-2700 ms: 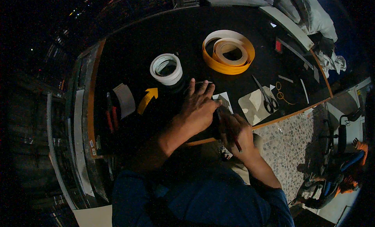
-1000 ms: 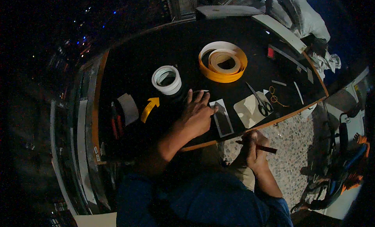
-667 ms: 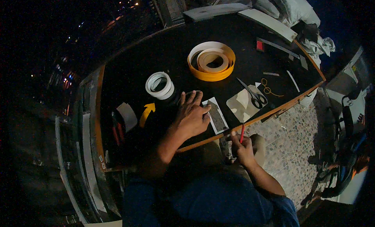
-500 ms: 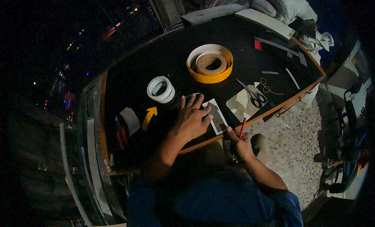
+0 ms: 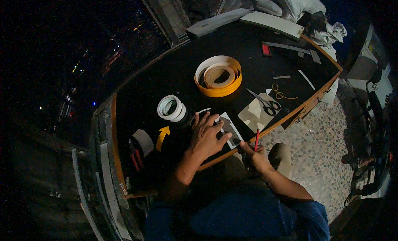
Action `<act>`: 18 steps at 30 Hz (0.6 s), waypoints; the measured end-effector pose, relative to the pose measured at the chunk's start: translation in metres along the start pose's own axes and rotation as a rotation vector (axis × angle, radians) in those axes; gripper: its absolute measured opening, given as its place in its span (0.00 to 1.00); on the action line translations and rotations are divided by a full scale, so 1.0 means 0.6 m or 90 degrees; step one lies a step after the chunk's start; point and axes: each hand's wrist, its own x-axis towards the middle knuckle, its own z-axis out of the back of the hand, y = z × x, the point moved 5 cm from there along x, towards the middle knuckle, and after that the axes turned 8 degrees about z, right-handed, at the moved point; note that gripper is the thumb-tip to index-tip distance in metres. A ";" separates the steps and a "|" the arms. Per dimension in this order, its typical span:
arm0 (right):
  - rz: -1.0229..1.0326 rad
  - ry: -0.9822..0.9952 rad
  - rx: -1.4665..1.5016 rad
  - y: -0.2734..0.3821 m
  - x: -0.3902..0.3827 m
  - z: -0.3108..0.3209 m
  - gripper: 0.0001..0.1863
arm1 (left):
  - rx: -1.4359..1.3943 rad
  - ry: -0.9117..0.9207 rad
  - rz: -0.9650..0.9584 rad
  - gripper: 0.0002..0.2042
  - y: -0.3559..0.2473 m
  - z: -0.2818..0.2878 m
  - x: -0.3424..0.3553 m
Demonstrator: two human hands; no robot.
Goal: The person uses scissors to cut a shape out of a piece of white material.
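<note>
My left hand (image 5: pixel 206 139) lies palm down with fingers spread on the black table top (image 5: pixel 153 92), its thumb and fingertips at the left side of a white card (image 5: pixel 234 139) with a dark inner panel. My right hand (image 5: pixel 257 158) is closed round a slim red pencil-like tool (image 5: pixel 257 136), held upright at the table's front edge, with the thumb by the card's lower corner. Scissors (image 5: pixel 269 107) rest on an irregular beige sheet (image 5: pixel 248 118) to the right. A yellow arrow cutout (image 5: pixel 162 137) and white tape rolls (image 5: pixel 171 107) are left of my left hand.
An orange roll with inner rings (image 5: pixel 217 92) stands at the back. Red-handled pliers (image 5: pixel 134 158) lie at left, metal strips (image 5: pixel 282 46) and a yellow wire loop (image 5: pixel 277 92) at right. White sacks (image 5: pixel 304 4) are behind. Black machinery (image 5: pixel 369 158) stands beside the patterned floor (image 5: pixel 315 158).
My right hand has risen from below the table edge to the card's corner, the red tool turning from level to upright. My left hand stays on the table. The whole view has shifted.
</note>
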 end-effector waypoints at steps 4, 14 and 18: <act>-0.026 -0.021 0.045 0.011 -0.015 -0.011 0.22 | -0.015 0.002 -0.010 0.26 0.003 -0.004 -0.002; 0.022 0.037 0.046 -0.008 -0.034 0.006 0.17 | -0.048 -0.003 -0.003 0.27 -0.032 -0.011 -0.051; 0.050 0.012 0.056 0.000 -0.043 0.014 0.15 | -0.064 0.012 0.021 0.29 -0.042 -0.009 -0.067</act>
